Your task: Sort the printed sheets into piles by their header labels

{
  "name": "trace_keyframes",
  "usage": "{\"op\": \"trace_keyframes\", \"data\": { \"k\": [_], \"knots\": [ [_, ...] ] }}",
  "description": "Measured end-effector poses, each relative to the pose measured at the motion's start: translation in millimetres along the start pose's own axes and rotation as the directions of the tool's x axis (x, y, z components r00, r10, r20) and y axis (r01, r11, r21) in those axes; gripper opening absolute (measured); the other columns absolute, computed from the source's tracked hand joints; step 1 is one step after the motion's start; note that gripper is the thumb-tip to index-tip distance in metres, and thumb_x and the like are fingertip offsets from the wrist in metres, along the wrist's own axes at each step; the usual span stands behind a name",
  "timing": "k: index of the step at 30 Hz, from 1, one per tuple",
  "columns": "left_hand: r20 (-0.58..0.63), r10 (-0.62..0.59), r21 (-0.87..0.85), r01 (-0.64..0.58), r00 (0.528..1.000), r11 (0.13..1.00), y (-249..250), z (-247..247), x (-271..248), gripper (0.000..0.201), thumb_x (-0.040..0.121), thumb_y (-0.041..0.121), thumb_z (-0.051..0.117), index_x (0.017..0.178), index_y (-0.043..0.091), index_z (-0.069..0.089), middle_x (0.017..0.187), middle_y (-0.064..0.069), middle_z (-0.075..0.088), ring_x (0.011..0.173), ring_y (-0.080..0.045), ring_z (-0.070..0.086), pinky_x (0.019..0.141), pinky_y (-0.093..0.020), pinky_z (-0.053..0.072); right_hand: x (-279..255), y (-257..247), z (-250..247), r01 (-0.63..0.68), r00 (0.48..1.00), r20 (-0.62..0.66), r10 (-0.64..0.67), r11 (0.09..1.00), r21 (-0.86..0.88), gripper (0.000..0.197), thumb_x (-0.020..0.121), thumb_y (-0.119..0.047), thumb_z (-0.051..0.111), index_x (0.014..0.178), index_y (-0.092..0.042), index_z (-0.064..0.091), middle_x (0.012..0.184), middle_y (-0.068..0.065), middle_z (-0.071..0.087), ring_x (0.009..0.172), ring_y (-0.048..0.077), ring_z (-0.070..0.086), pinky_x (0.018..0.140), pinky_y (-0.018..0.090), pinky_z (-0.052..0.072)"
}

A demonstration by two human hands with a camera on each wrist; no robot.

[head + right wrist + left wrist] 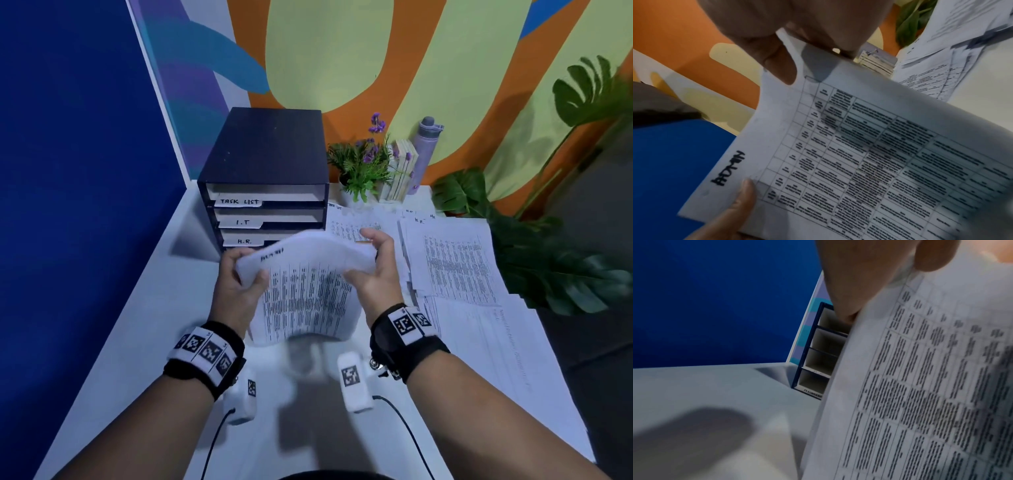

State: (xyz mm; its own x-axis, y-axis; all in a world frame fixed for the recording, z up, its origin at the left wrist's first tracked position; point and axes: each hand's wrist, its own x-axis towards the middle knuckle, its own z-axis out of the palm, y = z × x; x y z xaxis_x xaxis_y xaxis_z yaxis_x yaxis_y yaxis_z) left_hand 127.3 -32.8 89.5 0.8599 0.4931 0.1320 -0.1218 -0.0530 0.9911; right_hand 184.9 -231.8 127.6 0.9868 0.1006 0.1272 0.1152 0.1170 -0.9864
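While both hands hold it above the white bench (pixel 144 329), the printed sheet (pixel 308 291) bows upward along its far edge, just in front of the dark paper organizer (pixel 263 154). At the sheet's left top corner the left hand (pixel 239 284) has a closed grip, thumb on the printed face and fingers behind; the right hand (pixel 373 270) pinches the right top corner the same way. From the right wrist view the sheet (pixel 869 154) carries a table of small text and a handwritten header reading "ADMIN" (pixel 729 168), with the left thumb (pixel 742 199) pressed just beside that word. Three organizer slots show tabs reading "TASK LIST" (pixel 239 202), "I.T" (pixel 243 222) and "H.R." (pixel 244 242); the sheet hides whatever lies lower. To the right, more printed sheets (pixel 452 263) lie spread and overlapping on the bench, some marked "H.R." at the top. Behind them stand a small potted plant with purple flowers (pixel 366 164), some upright books (pixel 404 171) and a lilac bottle (pixel 426 147).
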Motion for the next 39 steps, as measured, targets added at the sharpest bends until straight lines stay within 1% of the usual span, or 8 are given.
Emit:
{"op": "trace_keyframes", "data": {
  "k": [4,7,14,20,24,29,35,39],
  "knots": [
    [-0.022,-0.063,-0.021,0.063,0.998,0.998,-8,-1,-6,0.038,0.075,0.025,0.082,0.102,0.030,0.056,0.104,-0.002,0.064,0.098,-0.020,0.062,0.090,-0.036,0.051,-3,7,-4,0.027,1.000,0.007,-0.026,0.999,-0.038,0.076,0.066,0.011,0.052,0.120,-0.041,0.043,0.108,-0.001,0.051,0.087,0.006,0.056,0.068,0.022,0.050],
    [-0.035,-0.075,0.047,0.076,0.997,0.996,-11,-3,-3,0.060,0.060,0.046,0.086,0.110,0.025,0.059,0.110,0.000,0.067,0.109,-0.022,0.062,0.099,-0.046,0.048,5,5,-4,0.142,0.989,0.076,-0.125,0.950,-0.277,0.084,0.071,0.017,0.041,0.135,-0.038,0.041,0.124,0.002,0.044,0.112,0.000,0.048,0.092,0.017,0.043],
    [-0.080,-0.264,0.131,0.273,0.961,0.953,-34,3,8,0.043,0.079,0.014,0.078,0.118,0.022,0.063,0.114,0.005,0.069,0.108,-0.015,0.064,0.104,-0.046,0.046,7,13,-2,0.043,0.999,0.035,-0.037,0.980,-0.196,0.075,0.087,0.019,0.038,0.148,-0.020,0.020,0.146,-0.015,0.024,0.106,-0.041,0.025,0.081,-0.011,0.025],
    [-0.117,-0.253,-0.045,0.249,0.960,0.967,-21,6,16,0.029,0.084,-0.010,0.065,0.107,0.008,0.066,0.098,-0.002,0.071,0.099,-0.025,0.066,0.093,-0.038,0.049,16,39,-18,-0.244,0.954,0.115,0.278,0.938,-0.245,0.049,0.092,-0.001,0.053,0.133,-0.024,0.038,0.119,-0.001,0.061,0.107,0.011,0.059,0.092,0.025,0.049],
    [-0.153,-0.356,-0.129,0.339,0.922,0.932,-39,-6,26,0.032,0.084,-0.011,0.065,0.108,0.010,0.063,0.104,-0.005,0.071,0.099,-0.025,0.066,0.093,-0.039,0.049,8,62,-21,-0.286,0.929,0.075,0.361,0.833,-0.474,0.016,0.095,-0.008,0.052,0.091,-0.023,0.054,0.073,-0.003,0.057,0.065,0.003,0.056,0.059,0.011,0.046],
    [-0.062,-0.610,0.054,0.613,0.790,0.788,-102,-32,6,0.035,0.086,0.005,0.066,0.113,0.023,0.053,0.120,-0.010,0.064,0.108,-0.029,0.061,0.099,-0.044,0.046,-1,118,-10,-0.445,0.825,-0.025,0.565,0.620,-0.646,0.012,0.083,-0.013,0.054,0.093,-0.010,0.060,0.081,0.018,0.064,0.079,0.037,0.065,0.069,0.045,0.055],
    [0.213,-0.792,0.180,0.774,0.572,0.608,-126,-63,-44,0.057,0.084,0.002,0.065,0.128,0.031,0.044,0.131,0.000,0.060,0.121,-0.028,0.055,0.101,-0.060,0.043,14,132,8,-0.537,0.730,-0.065,0.681,0.511,-0.671,0.018,0.082,-0.004,0.054,0.096,-0.001,0.064,0.093,0.018,0.068,0.091,0.034,0.065,0.076,0.037,0.053],
    [0.262,-0.799,0.154,0.794,0.542,0.589,-123,-70,-53,0.045,0.092,0.006,0.058,0.123,0.038,0.051,0.124,0.005,0.065,0.115,-0.034,0.059,0.076,-0.055,0.056,35,138,20,-0.546,0.705,-0.043,0.707,0.504,-0.670,0.018,0.083,-0.007,0.052,0.096,-0.002,0.063,0.093,0.015,0.068,0.085,0.030,0.063,0.079,0.036,0.055]
  ]
}}
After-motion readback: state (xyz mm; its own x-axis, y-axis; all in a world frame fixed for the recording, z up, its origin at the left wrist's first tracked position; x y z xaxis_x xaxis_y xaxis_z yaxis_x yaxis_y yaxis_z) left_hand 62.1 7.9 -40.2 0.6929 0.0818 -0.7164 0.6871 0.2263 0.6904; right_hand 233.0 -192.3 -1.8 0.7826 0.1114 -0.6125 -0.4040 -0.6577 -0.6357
